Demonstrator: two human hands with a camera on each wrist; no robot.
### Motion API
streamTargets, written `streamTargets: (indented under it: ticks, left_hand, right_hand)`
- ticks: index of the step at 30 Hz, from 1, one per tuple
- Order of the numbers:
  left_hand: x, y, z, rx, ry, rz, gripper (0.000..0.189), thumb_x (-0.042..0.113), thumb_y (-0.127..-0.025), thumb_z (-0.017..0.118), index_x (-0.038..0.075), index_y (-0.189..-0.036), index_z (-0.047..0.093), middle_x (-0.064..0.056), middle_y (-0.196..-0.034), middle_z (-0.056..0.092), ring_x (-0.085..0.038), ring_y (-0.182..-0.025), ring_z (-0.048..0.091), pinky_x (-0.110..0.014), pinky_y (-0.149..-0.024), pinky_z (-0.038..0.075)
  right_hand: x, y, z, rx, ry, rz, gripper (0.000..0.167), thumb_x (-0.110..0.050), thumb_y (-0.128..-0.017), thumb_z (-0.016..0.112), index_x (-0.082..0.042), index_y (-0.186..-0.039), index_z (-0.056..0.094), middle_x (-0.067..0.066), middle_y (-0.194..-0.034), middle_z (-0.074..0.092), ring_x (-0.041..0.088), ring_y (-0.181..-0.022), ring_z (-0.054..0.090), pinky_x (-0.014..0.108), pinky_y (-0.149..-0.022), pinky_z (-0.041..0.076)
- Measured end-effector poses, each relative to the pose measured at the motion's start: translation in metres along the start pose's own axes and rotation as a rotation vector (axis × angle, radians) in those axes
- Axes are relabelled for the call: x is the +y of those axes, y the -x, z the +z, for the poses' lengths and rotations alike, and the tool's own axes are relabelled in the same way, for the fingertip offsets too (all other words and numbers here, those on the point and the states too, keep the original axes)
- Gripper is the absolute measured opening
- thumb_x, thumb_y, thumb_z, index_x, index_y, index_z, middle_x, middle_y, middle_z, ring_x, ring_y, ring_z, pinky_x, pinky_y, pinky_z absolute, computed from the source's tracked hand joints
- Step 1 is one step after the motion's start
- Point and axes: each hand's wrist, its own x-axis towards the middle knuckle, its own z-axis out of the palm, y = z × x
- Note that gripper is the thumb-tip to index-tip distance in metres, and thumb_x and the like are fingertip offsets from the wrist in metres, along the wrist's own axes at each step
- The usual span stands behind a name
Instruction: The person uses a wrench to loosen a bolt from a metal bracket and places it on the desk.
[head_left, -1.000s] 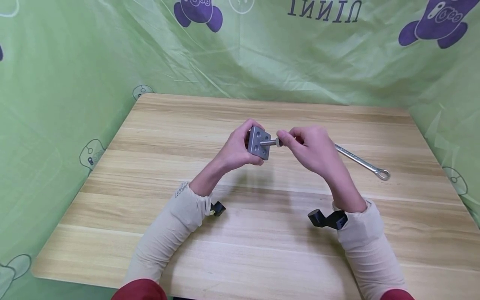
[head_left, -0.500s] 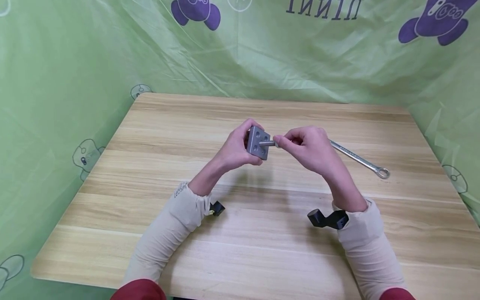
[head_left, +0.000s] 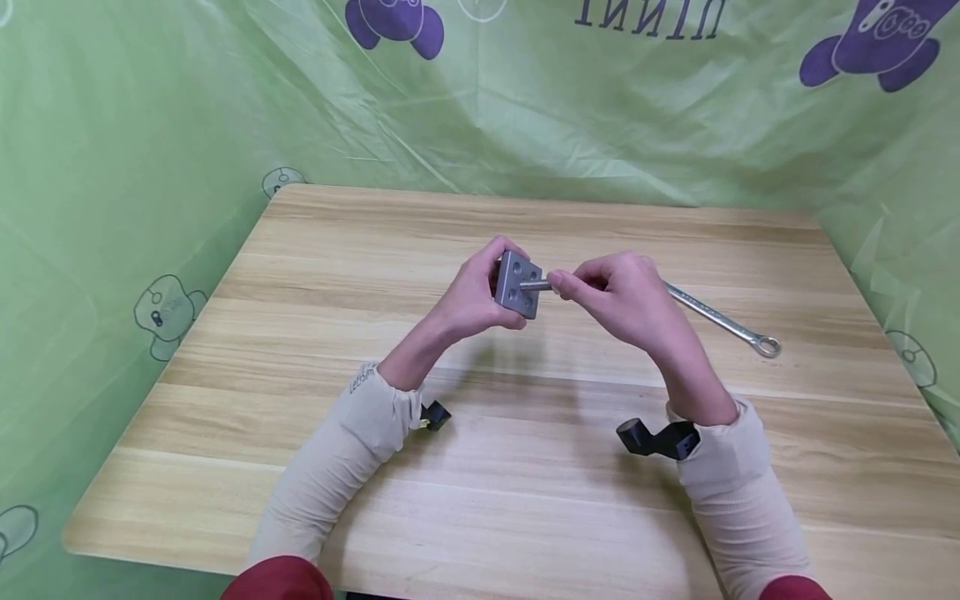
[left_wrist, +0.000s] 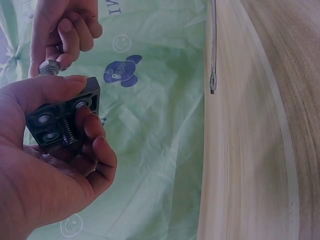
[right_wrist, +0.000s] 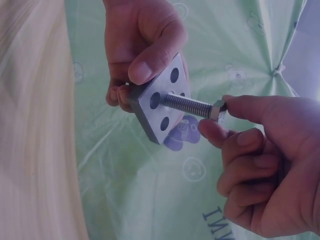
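Right wrist view shows the plate (right_wrist: 163, 111) most plainly: thick, grey and squarish, its smooth face tilted and set with four round holes, one of them partly hidden behind the bolt (right_wrist: 189, 105). The bolt stands out from the middle of that face, silvery and finely threaded along its shank, with a six-sided head (right_wrist: 218, 111) at the outer end. A good length of thread lies bare between head and plate.

Both are held up over the bench (head_left: 390, 250), near its middle in the head view. The left hand (head_left: 476, 293) has its grip clamped on the plate, thumb and fingers at opposite edges. The right hand (head_left: 628, 302) has its grip together on the bolt's head, pinching it between thumb and fingertip, the other fingers curled in.

Left wrist view alone gives the plate's other side: dark, recessed and ribbed, with pale round spots at the holes and a threaded shaft (left_wrist: 66, 131) jutting among the fingers. Neither other view has this.

Head view alone shows the wrench's (head_left: 723, 322) ring end clearly; it lies on the bench beyond the right wrist, its far end hidden behind that hand. Green cloth (head_left: 480, 125) with purple figures hangs behind.
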Motion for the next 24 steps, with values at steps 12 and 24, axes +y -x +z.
streamTargets:
  ticks: [12, 24]
  left_hand:
    - [0.0002, 0.0008, -0.0002, -0.003, 0.011, -0.004, 0.066, -0.009, -0.061, 0.077, 0.003, -0.121, 0.051, -0.017, -0.108, 0.061, -0.025, -0.089, 0.061, -0.029, -0.074, 0.053]
    - [0.0003, 0.0003, 0.0001, 0.004, 0.016, -0.003, 0.067, -0.01, -0.059, 0.077, 0.003, -0.12, 0.052, -0.016, -0.103, 0.062, -0.023, -0.085, 0.061, -0.029, -0.071, 0.053]
  right_hand:
    - [0.0014, 0.0024, 0.0049, 0.148, -0.026, -0.18, 0.016, -0.013, -0.081, 0.079, -0.008, -0.096, 0.079, -0.002, -0.053, 0.046, 0.006, -0.049, 0.038, 0.023, -0.048, 0.03]
    - [0.0037, 0.0028, 0.0044, 0.118, 0.04, -0.253, 0.028, -0.019, -0.082, 0.079, -0.013, -0.109, 0.075, -0.002, -0.057, 0.047, 0.008, -0.052, 0.041, 0.024, -0.052, 0.033]
